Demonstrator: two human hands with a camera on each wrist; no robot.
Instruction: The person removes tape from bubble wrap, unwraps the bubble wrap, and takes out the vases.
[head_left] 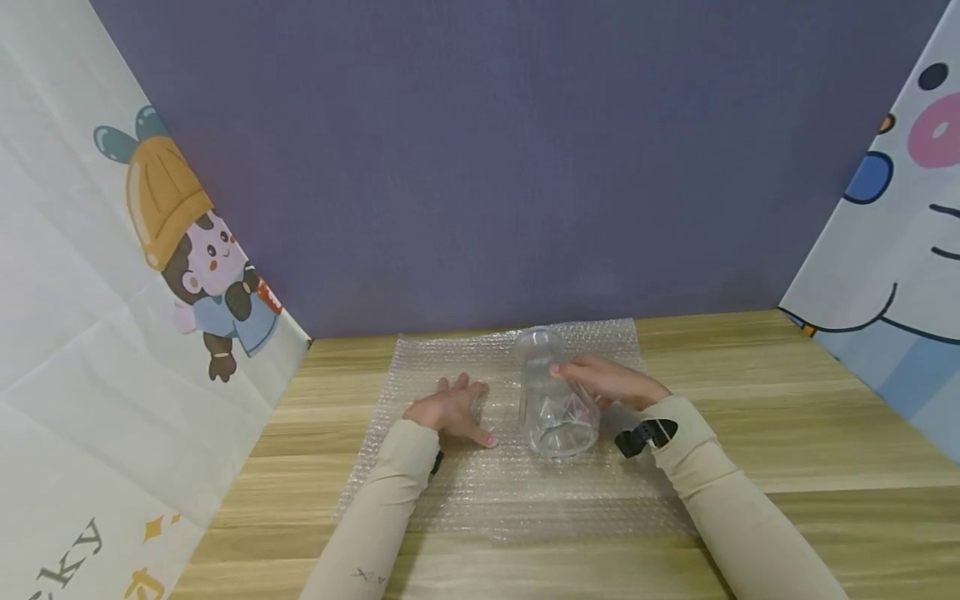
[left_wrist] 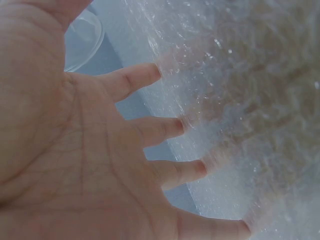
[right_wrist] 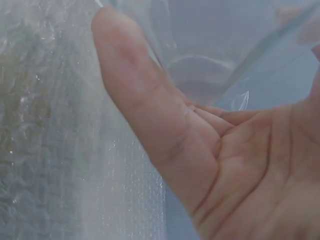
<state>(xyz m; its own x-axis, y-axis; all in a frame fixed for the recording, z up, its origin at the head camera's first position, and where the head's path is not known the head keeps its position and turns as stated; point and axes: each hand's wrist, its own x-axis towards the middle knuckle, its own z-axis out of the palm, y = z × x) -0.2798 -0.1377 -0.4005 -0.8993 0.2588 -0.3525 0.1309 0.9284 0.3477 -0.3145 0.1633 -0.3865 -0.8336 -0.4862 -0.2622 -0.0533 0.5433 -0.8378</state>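
A tall clear vessel, shaped like a vase (head_left: 542, 392), slants over a sheet of bubble wrap (head_left: 495, 492) in the head view. Its wide round rim faces the near side. My right hand (head_left: 611, 382) grips its right side, thumb along the wall; in the right wrist view the thumb (right_wrist: 135, 75) lies against the clear wall. Whether the vessel touches the wrap is unclear. To its left, my left hand (head_left: 450, 408) rests on the wrap with fingers spread. In the left wrist view the left fingertips (left_wrist: 170, 125) meet the bubbly sheet.
The wrap lies on a wood-grain table (head_left: 750, 400). A plain purple-blue panel (head_left: 480, 167) stands along the back edge. Printed cartoon sheets hang at the left (head_left: 75, 292) and right (head_left: 877, 275).
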